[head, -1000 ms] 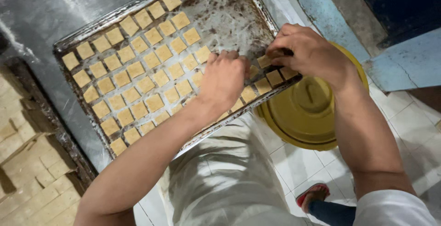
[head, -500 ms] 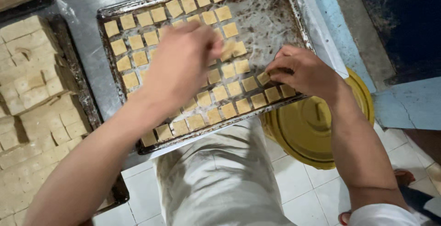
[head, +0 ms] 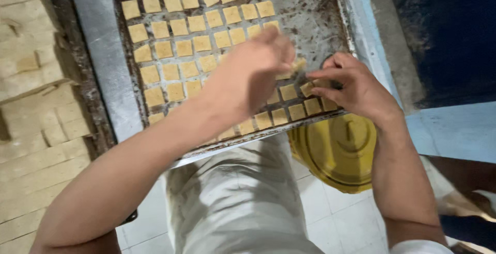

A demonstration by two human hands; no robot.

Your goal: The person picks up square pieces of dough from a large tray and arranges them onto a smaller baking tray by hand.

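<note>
A worn metal baking tray (head: 320, 21) lies on a steel table, filled with rows of small square dough pieces (head: 181, 27). My left hand (head: 250, 76) hovers over the tray's middle, blurred, with a dough piece pinched at its fingertips near the right. My right hand (head: 351, 86) rests at the tray's lower right, fingers pinching a dough square (head: 308, 88) down among the bottom rows. The two hands almost touch. The tray's upper right corner is bare metal.
A second tray with a cut slab of dough (head: 36, 99) sits at the left. Below the table edge stands a yellow lidded bucket (head: 336, 151) on a white tiled floor (head: 330, 212). A blue wall (head: 449, 32) is at right.
The view has shifted so the tray sits higher and more central. My left hand has swung right across the tray towards my right hand, which stays at the lower right rows.
</note>
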